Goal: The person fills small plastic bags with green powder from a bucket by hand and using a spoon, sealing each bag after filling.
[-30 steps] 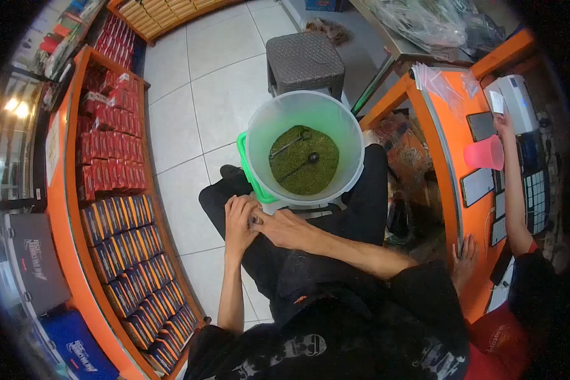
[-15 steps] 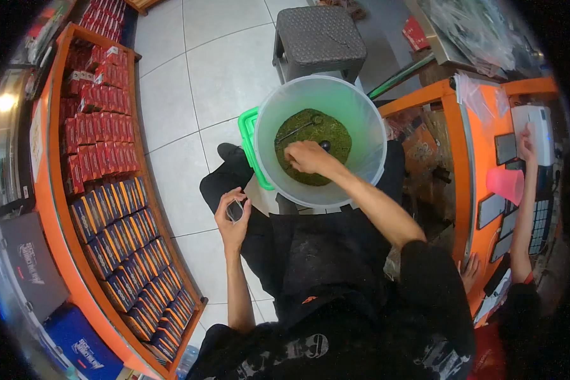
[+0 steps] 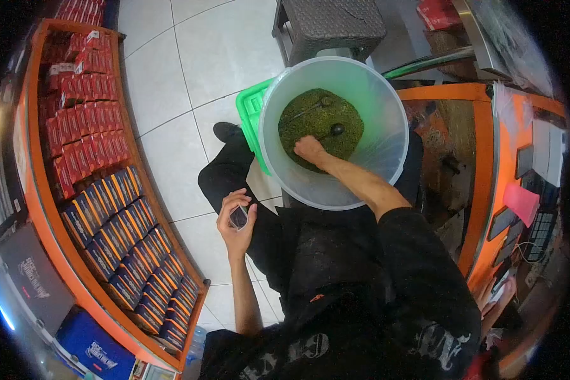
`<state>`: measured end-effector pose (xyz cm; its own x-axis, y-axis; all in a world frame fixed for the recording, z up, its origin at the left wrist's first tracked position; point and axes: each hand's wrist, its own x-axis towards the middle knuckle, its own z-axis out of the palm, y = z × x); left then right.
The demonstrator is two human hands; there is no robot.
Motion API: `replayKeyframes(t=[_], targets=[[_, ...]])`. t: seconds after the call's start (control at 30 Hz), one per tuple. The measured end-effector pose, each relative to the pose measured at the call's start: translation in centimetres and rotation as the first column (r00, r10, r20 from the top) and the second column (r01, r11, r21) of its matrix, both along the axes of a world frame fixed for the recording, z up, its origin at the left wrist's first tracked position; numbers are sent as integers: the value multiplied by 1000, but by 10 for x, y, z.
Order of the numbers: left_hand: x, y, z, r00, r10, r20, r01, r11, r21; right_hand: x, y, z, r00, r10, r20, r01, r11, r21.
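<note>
My left hand (image 3: pixel 235 229) is curled around a small clear container (image 3: pixel 239 217), dark inside, held over my left knee. Its exact kind is hard to make out. My right hand (image 3: pixel 310 149) reaches down into a large translucent tub (image 3: pixel 386 158) that holds a green-brown, ground herb-like material (image 3: pixel 348 145). The fingers of that hand are closed around the handle of a black round-bowled scoop (image 3: pixel 337 129), whose bowl points away from me. A second dark scoop (image 3: pixel 325 101) lies on the material further back.
A green lid (image 3: pixel 252 117) lies left of the tub, and a grey woven stool (image 3: pixel 335 25) stands behind it. At left, an orange shelf (image 3: pixel 171 253) holds red and blue boxes. Another person's hand (image 3: pixel 503 292) is at the orange counter (image 3: pixel 487 190) on the right, near a pink cup (image 3: pixel 521 202).
The view has shifted slightly. Inside the tub, the scoop's bowl has moved further from my right hand and its handle now shows. The other person's arm has drawn back from the white device.
</note>
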<state>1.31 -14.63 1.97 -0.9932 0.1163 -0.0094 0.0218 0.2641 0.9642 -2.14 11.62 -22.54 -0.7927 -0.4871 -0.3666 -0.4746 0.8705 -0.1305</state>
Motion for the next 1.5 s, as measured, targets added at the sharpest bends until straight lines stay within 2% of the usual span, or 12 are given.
replayKeyframes(t=[0.23, 0.33, 0.43, 0.5, 0.53, 0.6, 0.63, 0.73, 1.07, 1.27, 1.37, 1.5], targets=[[-2, 1, 7, 996, -62, -63, 59, 997, -56, 0, 25, 53, 998, -38, -44, 27, 975, -220], [6, 3, 9, 996, -46, -76, 44, 999, -28, 7, 33, 73, 947, -253, 198, 297, 924, -240], [11, 7, 14, 995, -64, -82, 62, 998, -27, 16, 47, 86, 884, -93, 458, 215, 951, -223], [16, 8, 22, 986, -96, -136, 91, 995, -45, 21, 58, 98, 677, 28, 736, 366, 854, -369], [18, 8, 25, 985, -93, -147, 87, 995, -47, 19, 61, 114, 685, 31, 728, 359, 855, -375], [23, 9, 33, 985, -88, -147, 86, 996, -24, 15, 74, 140, 613, -46, 789, 664, 571, -483], [26, 10, 36, 982, -90, -165, 88, 996, -23, 14, 78, 148, 627, -49, 777, 656, 571, -494], [36, 14, 44, 978, -58, -202, 56, 998, -13, 15, 95, 166, 580, -193, 792, 814, 180, -552], [65, 35, 74, 966, -108, -237, 116, 993, 19, 41, 92, 141, 303, -275, 912, 785, -470, -403], [65, 47, 81, 961, -108, -256, 107, 994, -19, 47, 80, 184, 334, -322, 886, 663, -588, -463], [52, 57, 76, 968, -86, -236, 69, 994, -82, 48, 81, 226, 459, -427, 779, 519, -582, -626], [37, 79, 81, 963, -105, -249, 71, 987, -141, 48, 77, 271, 463, -582, 668, 425, -516, -744]])
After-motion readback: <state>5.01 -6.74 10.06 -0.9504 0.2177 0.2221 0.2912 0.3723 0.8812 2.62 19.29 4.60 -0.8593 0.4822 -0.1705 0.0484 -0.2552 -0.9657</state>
